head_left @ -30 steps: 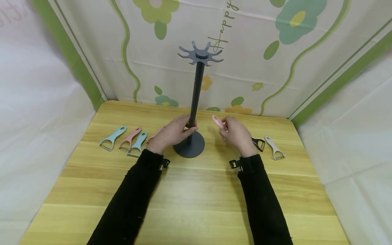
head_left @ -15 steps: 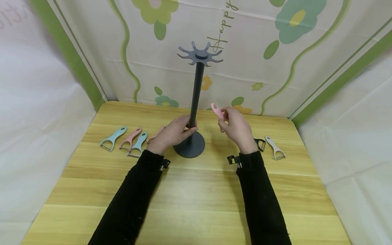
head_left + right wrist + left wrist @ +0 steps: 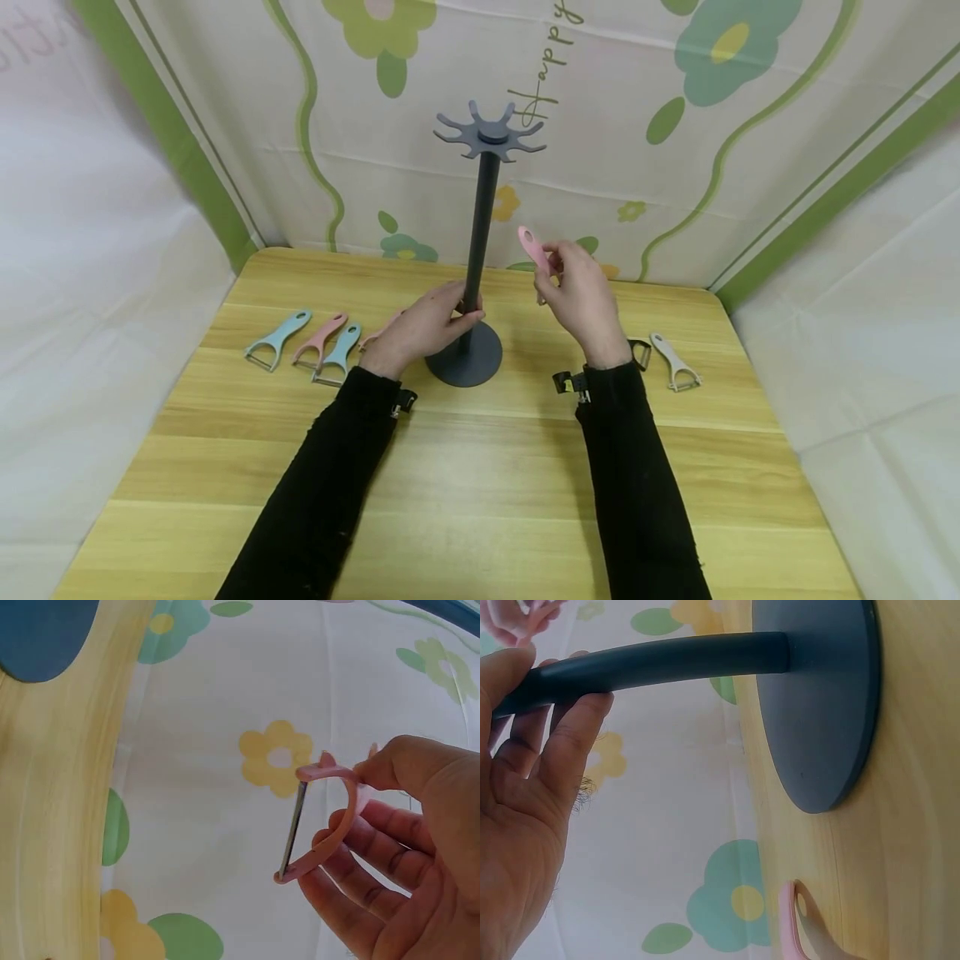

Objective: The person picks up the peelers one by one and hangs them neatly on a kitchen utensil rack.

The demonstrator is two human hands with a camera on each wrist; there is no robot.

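Note:
My left hand [image 3: 423,325] grips the lower pole of a dark stand [image 3: 483,212], thumb and fingers around it. The stand is upright on a round base, with a ring of forked hooks [image 3: 493,133] bare at its top. In my right hand [image 3: 585,296] a pink peeler [image 3: 531,247] is pinched near its head, handle end up, raised above the table just right of the pole. The right wrist view shows its Y-shaped head and metal blade [image 3: 294,829] beside my fingers. Behind my left hand another pink peeler [image 3: 392,317] is partly hidden.
On the table's left lie a blue peeler [image 3: 279,335], a pink peeler [image 3: 322,335] and a second blue peeler [image 3: 343,346]. To the right are a black peeler [image 3: 640,353], partly covered by my right wrist, and a white peeler [image 3: 672,357]. A printed cloth [image 3: 420,167] hangs behind.
My right hand has lifted the pink peeler steadily higher, from close above the table to about mid-pole height. My left hand and the stand have stayed in place.

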